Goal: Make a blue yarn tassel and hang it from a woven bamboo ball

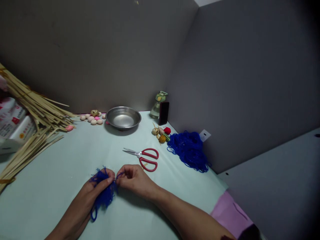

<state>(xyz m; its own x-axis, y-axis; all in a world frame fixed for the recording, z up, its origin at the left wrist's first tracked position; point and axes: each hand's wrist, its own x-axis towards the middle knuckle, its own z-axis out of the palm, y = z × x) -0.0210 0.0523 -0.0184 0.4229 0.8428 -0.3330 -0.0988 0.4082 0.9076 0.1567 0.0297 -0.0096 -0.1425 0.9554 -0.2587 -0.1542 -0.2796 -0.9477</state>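
Far left of the steel bowl point(123, 117) lay white printed packets point(13, 121) beside a spray of split bamboo strips point(37, 111), and just off the bowl's left rim sat pink and cream clay pieces point(91, 118). Below the bowl, the left hand point(86, 200) was closed around a tuft of blue yarn point(105, 190), while the right hand point(135, 181) pinched a strand point(120, 174) between thumb and fingers. Right of the bowl were red-handled scissors point(143, 159), small crafted ornaments point(160, 133), a glass bottle with a green cap point(157, 106), and a heap of blue yarn point(187, 150).
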